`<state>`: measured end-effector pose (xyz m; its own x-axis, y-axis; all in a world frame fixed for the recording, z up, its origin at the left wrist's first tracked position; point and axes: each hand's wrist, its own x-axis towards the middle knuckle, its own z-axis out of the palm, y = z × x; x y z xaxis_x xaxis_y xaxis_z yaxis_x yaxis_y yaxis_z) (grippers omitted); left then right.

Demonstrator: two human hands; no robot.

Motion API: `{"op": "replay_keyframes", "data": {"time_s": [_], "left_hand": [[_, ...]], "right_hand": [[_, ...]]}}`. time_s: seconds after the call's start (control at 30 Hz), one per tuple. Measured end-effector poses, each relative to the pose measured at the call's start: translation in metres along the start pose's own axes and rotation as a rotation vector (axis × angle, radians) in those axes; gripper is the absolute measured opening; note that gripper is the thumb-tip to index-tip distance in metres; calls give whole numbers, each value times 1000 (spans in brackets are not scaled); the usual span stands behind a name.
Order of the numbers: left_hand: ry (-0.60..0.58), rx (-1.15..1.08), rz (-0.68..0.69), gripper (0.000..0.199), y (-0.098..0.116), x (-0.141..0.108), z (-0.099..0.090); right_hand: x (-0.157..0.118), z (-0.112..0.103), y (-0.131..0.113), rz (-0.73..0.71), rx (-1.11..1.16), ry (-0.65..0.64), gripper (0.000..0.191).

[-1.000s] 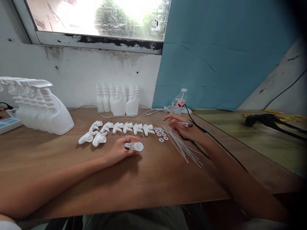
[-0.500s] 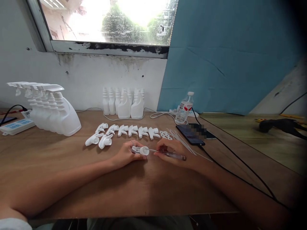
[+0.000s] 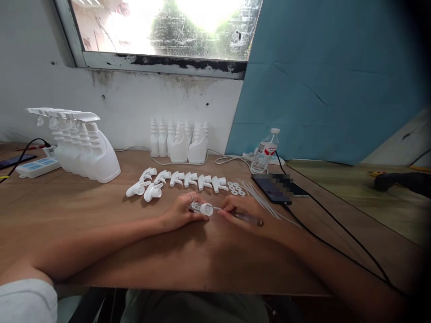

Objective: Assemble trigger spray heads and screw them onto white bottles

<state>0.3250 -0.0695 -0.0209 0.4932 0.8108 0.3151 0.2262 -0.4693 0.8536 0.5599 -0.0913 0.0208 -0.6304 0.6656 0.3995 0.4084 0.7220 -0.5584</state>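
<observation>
My left hand is closed round a white trigger spray head, its round collar facing right. My right hand pinches a slim tool with a clear brownish handle, perhaps a screwdriver. Its thin metal tip points left at the collar's opening; whether it touches inside I cannot tell. Just beyond my hands lie several loose white spray heads in a row, with two more in front at the left. Small white rings and thin white tubes lie beyond my right hand.
Several assembled spray bottles stand at the left beside a power strip. Headless white bottles stand by the wall. A water bottle and phones are at the right, with a black cable running across the table.
The camera view has shifted slightly, so the scene sits further right. The spray head's collar has turned a little more to the right; both hands keep their hold.
</observation>
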Motion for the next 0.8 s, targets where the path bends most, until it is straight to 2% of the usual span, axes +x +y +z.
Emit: {"op": "replay_keyframes", "data": {"time_s": [0.1,0.2,0.37,0.5,0.63,0.8], "left_hand": [[-14,-10,4,35,-1,0,0],[-18,-38,-17,36,-1,0,0],[-89,-9,44,35,2,1,0],[-93,-15,73,34,2,1,0],[-129,-62,45,37,1,1,1],[-206,-66,103,37,0,1,1]], "right_hand": [[1,-6,-3,135,81,27,23],[4,-9,2,195,207,29,27],[6,-11,11,192,351,-6,29],[7,-11,12,186,387,-26,27],[10,-4,21,205,620,-62,28],[10,13,33,282,900,-87,23]]}}
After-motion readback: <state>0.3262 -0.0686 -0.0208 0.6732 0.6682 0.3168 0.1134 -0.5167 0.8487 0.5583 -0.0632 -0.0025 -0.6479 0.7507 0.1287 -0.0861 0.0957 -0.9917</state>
